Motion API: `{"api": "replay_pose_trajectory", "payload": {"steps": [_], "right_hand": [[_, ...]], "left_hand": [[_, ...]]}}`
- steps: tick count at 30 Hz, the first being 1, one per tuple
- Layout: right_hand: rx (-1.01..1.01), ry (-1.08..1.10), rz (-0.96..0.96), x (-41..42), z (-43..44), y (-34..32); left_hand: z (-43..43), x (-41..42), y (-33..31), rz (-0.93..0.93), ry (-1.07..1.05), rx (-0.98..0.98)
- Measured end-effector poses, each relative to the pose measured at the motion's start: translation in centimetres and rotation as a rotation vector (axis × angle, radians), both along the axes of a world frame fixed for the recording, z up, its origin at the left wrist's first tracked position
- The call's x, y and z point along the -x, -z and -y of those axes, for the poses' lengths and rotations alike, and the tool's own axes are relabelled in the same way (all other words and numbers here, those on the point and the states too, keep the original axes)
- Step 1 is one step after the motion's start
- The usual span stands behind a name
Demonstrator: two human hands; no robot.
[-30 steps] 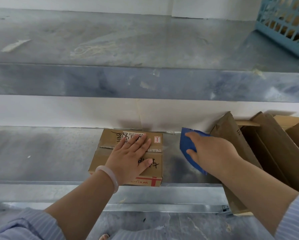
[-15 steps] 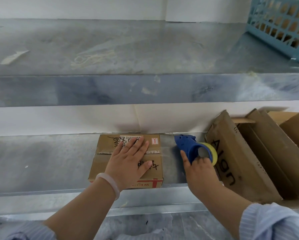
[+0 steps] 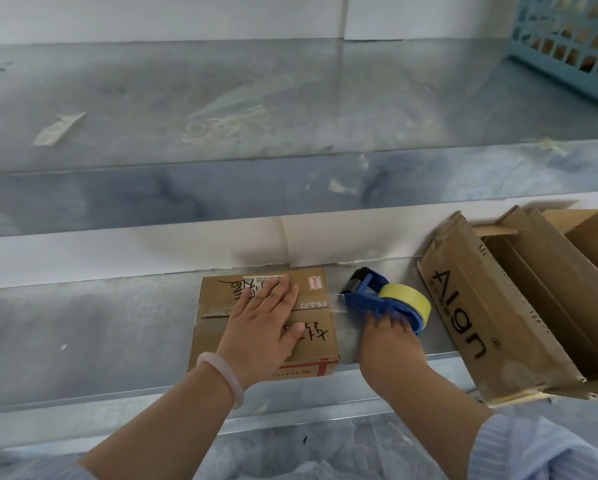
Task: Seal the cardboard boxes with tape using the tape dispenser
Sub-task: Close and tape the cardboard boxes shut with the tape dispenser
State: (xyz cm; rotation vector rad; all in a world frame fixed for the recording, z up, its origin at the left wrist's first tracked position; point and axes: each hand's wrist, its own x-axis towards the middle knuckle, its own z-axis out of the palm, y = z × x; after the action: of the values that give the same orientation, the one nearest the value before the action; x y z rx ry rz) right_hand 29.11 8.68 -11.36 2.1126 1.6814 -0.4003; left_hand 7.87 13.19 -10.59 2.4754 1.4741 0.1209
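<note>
- The left hand (image 3: 263, 327), a pale bracelet (image 3: 221, 372) on its wrist, lies flat with fingers straight, pressing down on the small brown cardboard box (image 3: 321, 355) at the front edge of the lower metal shelf (image 3: 83, 323).
- The right hand (image 3: 391, 344) grasps the blue plastic tape dispenser (image 3: 366, 301), loaded with a yellow tape roll (image 3: 406, 301), just beside the box's right side.
- A clear tape strip (image 3: 337, 303) runs from the dispenser to that box's top seam.
- A larger open cardboard box printed "Align" (image 3: 481, 323) leans at the shelf's right end.
- A light-blue plastic basket (image 3: 567, 36) stands in the far right corner of the upper metal shelf (image 3: 221, 98).
</note>
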Motion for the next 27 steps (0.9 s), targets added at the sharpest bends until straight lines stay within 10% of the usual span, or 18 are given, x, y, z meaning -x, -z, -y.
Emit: {"api": "replay_pose_trajectory", "payload": {"steps": [5, 10, 17, 27], "right_hand": [[-0.475, 0.108, -0.567, 0.9, 1.5, -2.2], [-0.439, 0.224, -0.981, 4.9, 0.3, -2.6], [-0.319, 0.468, -1.05, 6.7, -1.2, -1.0], [-0.302, 0.685, -1.006, 8.3, -4.3, -1.5]], "left_hand": [[0.1, 2.1, -1.5, 0.472, -0.069, 0.088], [1.1, 5.2, -1.2, 0.131, -0.022, -0.015], [1.5, 5.6, 0.1, -0.09, -0.046, -0.067], [-3.3, 7.1, -0.2, 0.574, -0.724, 0.394]]}}
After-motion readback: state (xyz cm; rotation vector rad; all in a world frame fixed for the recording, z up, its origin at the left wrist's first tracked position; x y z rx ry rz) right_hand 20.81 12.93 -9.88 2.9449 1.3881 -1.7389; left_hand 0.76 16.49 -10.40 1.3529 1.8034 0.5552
